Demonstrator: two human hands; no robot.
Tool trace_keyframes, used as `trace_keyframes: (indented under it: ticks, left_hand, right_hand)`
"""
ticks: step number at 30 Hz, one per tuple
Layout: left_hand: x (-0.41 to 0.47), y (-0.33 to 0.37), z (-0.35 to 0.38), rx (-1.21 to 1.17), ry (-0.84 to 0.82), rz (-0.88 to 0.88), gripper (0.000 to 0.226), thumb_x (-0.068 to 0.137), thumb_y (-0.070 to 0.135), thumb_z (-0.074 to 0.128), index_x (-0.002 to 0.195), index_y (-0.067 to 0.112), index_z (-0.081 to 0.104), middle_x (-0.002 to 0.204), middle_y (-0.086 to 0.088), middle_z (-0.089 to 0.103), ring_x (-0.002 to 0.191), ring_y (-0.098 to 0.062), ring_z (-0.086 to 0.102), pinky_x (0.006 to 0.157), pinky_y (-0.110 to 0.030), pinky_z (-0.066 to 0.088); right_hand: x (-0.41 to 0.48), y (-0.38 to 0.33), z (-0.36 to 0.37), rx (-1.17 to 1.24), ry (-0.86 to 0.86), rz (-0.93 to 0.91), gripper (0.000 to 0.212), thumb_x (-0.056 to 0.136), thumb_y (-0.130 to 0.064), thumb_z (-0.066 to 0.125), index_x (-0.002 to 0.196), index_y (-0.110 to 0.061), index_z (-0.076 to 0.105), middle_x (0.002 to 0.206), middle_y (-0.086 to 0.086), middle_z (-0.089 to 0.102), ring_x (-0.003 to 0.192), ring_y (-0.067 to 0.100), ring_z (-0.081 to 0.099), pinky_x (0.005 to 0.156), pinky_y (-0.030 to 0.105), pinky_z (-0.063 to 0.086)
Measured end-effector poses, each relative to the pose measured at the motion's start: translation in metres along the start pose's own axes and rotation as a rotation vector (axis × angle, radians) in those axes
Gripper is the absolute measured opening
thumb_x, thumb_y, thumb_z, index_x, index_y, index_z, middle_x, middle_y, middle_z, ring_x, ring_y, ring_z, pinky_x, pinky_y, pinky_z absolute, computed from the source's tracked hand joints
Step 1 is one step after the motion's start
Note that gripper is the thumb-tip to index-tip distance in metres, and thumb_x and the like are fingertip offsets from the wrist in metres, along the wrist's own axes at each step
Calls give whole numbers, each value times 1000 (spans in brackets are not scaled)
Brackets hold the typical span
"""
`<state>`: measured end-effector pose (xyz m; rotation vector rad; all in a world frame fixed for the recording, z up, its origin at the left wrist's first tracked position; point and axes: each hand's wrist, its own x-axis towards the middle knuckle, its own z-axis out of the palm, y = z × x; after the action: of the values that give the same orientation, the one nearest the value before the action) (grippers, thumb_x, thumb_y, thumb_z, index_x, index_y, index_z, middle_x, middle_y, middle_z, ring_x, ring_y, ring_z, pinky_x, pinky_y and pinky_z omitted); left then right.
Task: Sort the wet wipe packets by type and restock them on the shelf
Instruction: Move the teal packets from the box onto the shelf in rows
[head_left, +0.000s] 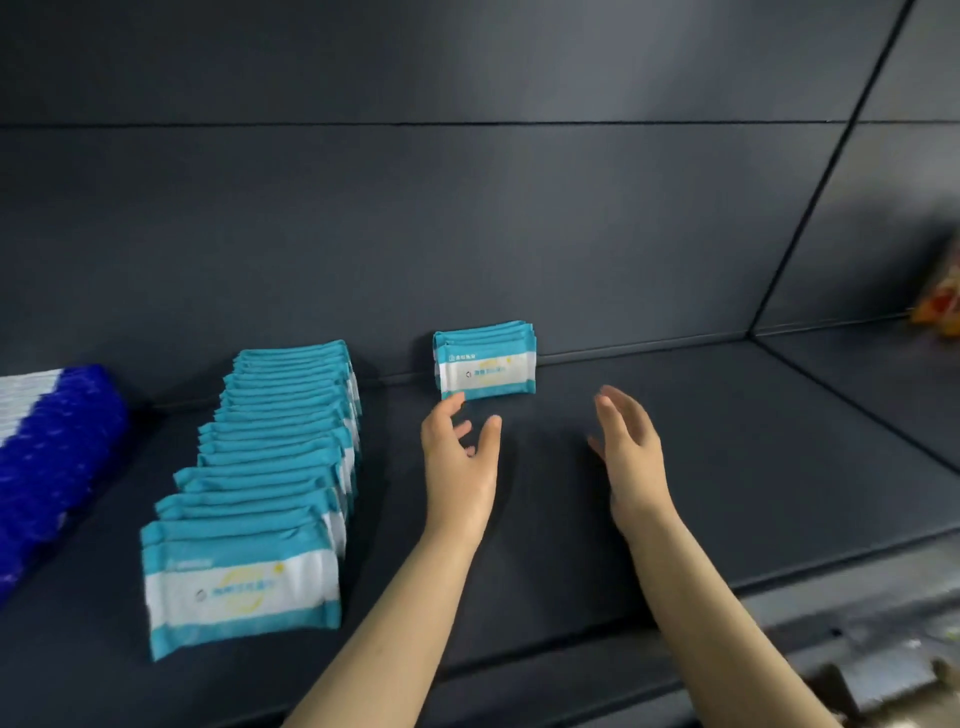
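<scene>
Teal packet row (270, 457) beside left hand (460, 467), stack (485, 364) ahead; right hand (631, 452) near; fingers (613, 410) released.

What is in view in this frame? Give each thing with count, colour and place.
long teal row: many packets, too tightly packed to count, teal and white, standing front to back at the shelf's left-centre
small teal group: a few packets, teal and white, upright against the back wall, centre
blue packets: one row, count unclear, blue and white, far left
orange item: one, orange-yellow, blurred, in the neighbouring bay at far right
shelf: one, dark grey, under all of these
left hand: one, fingers relaxed, just in front of the small teal group; contact unclear
right hand: one, fingers straight, holding nothing, over bare shelf
</scene>
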<state>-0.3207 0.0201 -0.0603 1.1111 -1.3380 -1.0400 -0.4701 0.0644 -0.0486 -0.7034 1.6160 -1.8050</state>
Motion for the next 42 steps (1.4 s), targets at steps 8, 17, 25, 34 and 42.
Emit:
trace_keyframes:
  ticks: [8, 17, 25, 34, 42]
  left_hand:
    - [-94, 22, -34, -165, -342, -48, 38, 95, 29, 62, 130, 34, 51, 133, 20, 54, 120, 0, 55, 101, -25, 47]
    - [-208, 30, 5, -167, -753, -30, 32, 96, 29, 61, 127, 33, 54, 126, 19, 60, 116, 5, 56, 98, -27, 49]
    - [-349, -20, 77, 10, -1028, -279, 38, 96, 29, 61, 133, 25, 51, 128, 8, 57, 113, -1, 57, 99, -31, 48]
    - [-533, -92, 123, 336, -1218, -555, 34, 95, 33, 62, 127, 26, 54, 127, 1, 59, 115, -17, 56, 93, -35, 47]
    - [-661, -129, 147, 609, -1379, -672, 37, 96, 35, 60, 130, 22, 53, 128, 0, 58, 120, -19, 55, 99, -37, 46]
  right_hand:
    - [-127, -6, -73, 53, 194, -107, 33, 102, -27, 54, 134, -22, 58, 133, -9, 60, 117, -1, 56, 103, 32, 47]
    - [-246, 19, -200, 12, 449, -6, 34, 101, -41, 49, 133, -30, 52, 126, -15, 56, 123, 9, 48, 106, 31, 38]
    - [-361, 94, -341, 29, 767, 215, 27, 99, -44, 54, 126, -41, 54, 139, -6, 55, 130, 16, 48, 113, 45, 38]
    - [-518, 170, -484, 32, 942, 526, 50, 101, -35, 52, 147, -18, 42, 139, -2, 49, 118, 8, 44, 98, 24, 32]
    - [-618, 225, -573, 171, 995, 786, 53, 102, -38, 51, 149, -15, 41, 148, 1, 46, 124, 11, 44, 99, 26, 34]
